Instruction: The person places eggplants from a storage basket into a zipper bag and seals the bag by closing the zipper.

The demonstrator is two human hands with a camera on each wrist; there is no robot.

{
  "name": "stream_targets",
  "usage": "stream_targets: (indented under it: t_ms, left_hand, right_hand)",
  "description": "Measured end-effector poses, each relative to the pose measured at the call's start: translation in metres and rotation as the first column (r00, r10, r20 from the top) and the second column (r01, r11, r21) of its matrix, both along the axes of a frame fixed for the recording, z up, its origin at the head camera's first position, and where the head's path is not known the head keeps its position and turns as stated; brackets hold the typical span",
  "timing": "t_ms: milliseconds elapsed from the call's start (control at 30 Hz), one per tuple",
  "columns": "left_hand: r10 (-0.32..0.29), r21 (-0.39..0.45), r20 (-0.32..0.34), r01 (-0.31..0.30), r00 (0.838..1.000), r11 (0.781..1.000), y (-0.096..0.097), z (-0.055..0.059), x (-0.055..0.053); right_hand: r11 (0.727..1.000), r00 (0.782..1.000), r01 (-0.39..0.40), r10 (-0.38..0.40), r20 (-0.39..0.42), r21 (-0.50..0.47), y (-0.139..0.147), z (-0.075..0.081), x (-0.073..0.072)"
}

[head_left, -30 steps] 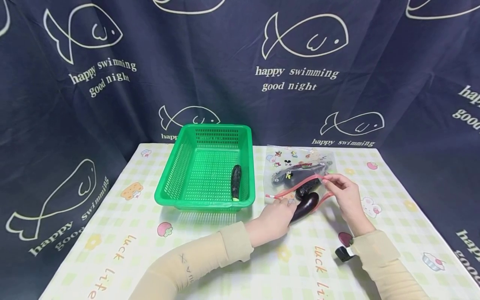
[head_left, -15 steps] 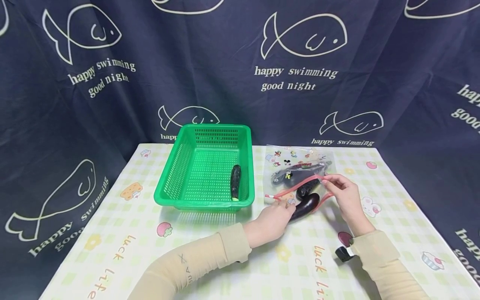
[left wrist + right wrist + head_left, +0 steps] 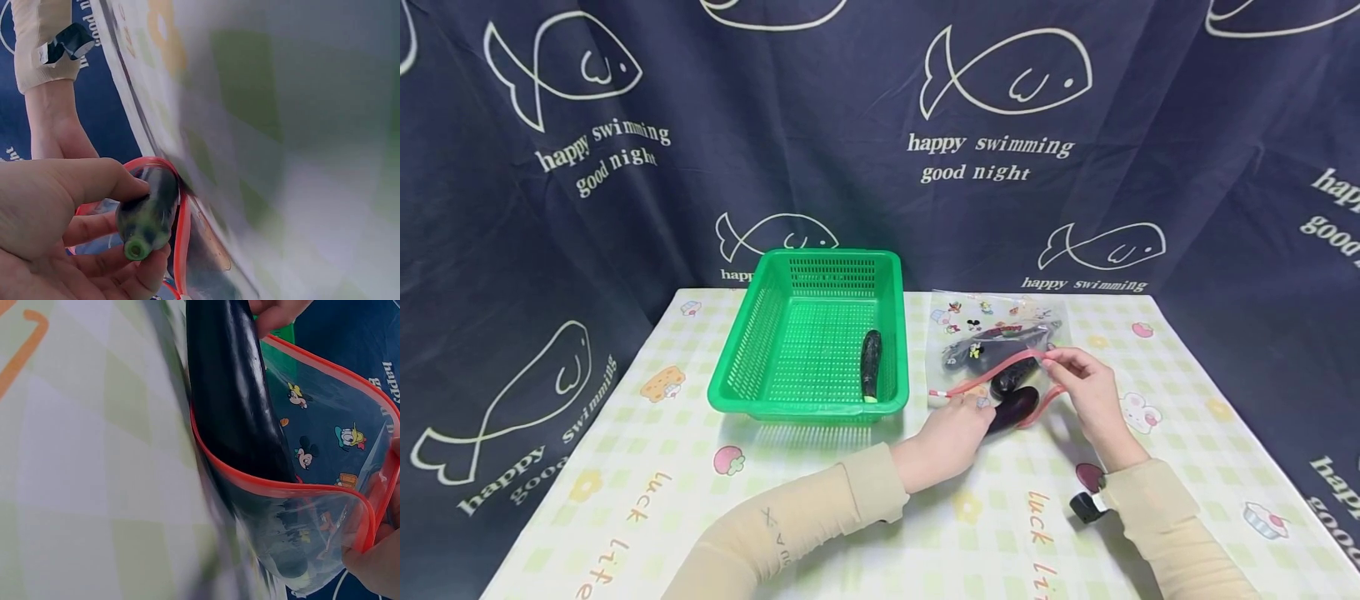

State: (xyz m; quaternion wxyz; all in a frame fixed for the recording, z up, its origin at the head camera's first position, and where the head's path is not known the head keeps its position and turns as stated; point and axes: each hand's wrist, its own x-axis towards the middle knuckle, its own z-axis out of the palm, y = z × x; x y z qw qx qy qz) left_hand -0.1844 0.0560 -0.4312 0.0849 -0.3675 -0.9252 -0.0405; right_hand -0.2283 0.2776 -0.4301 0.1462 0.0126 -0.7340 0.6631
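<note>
A navy curtain (image 3: 820, 142), printed with white fish outlines and the words "happy swimming good night," fills the background behind a tabletop (image 3: 700, 508) dressed in a pale green-and-white checked cloth lettered "luck life." A perforated green plastic basket (image 3: 808, 408) stands left of center near the curtain. Two arms in beige sleeves (image 3: 805, 512) reach in from the near side. Just right of the basket, a clear zip bag (image 3: 1000, 305) decorated with cartoon mouse and duck prints lies on the cloth, its mouth spread toward the person. The left hand (image 3: 947, 437) is clamped on one end of a glossy purple eggplant (image 3: 1017, 408), thumb and fingers around its green stem end in the left wrist view; the far end sits inside the bag's mouth. The right hand (image 3: 1090, 400) pinches the bag's edge, drawing the opening apart. Further eggplants (image 3: 1011, 381) lie inside the bag, and a dark, slimmer eggplant (image 3: 871, 365) rests against the basket's right wall, pale end nearest the person. A red zip strip (image 3: 996, 370) borders the bag's mouth. At the right cuff sits a small black device (image 3: 1086, 507).
</note>
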Motion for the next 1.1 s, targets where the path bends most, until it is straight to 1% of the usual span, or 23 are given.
stream_targets:
  t_ms: [200,333,600,833,933,1100]
  left_hand:
    - [0.008,-0.019,-0.004,-0.008,1.000,1.000,0.005,0.005,-0.001]
    - [0.003,-0.034,-0.016,-0.003,1.000,0.999,0.009,0.009,-0.002]
    - [0.004,-0.043,-0.020,-0.005,1.000,0.999,0.018,0.011,-0.005]
    - [0.031,-0.040,-0.020,-0.032,0.999,0.999,0.023,0.012,-0.007]
    - [0.045,-0.042,-0.034,-0.046,0.998,0.998,0.025,0.011,-0.008]
    - [0.057,-0.059,-0.095,-0.063,0.994,0.996,0.030,0.010,-0.009]
  right_hand:
    - [1.000,1.000,-0.003,0.003,0.002,-0.005,0.000,0.001,0.000]
    - [1.000,1.000,-0.008,0.009,0.001,-0.013,0.000,0.002,0.001]
    - [0.999,1.000,-0.018,0.018,0.000,-0.031,-0.001,0.004,0.003]
    - [0.999,1.000,-0.020,0.019,-0.002,-0.033,-0.001,0.003,0.003]
    - [0.999,1.000,-0.021,0.021,-0.004,-0.024,0.000,0.003,0.002]
    - [1.000,1.000,-0.019,0.019,-0.001,-0.012,0.000,0.004,0.002]
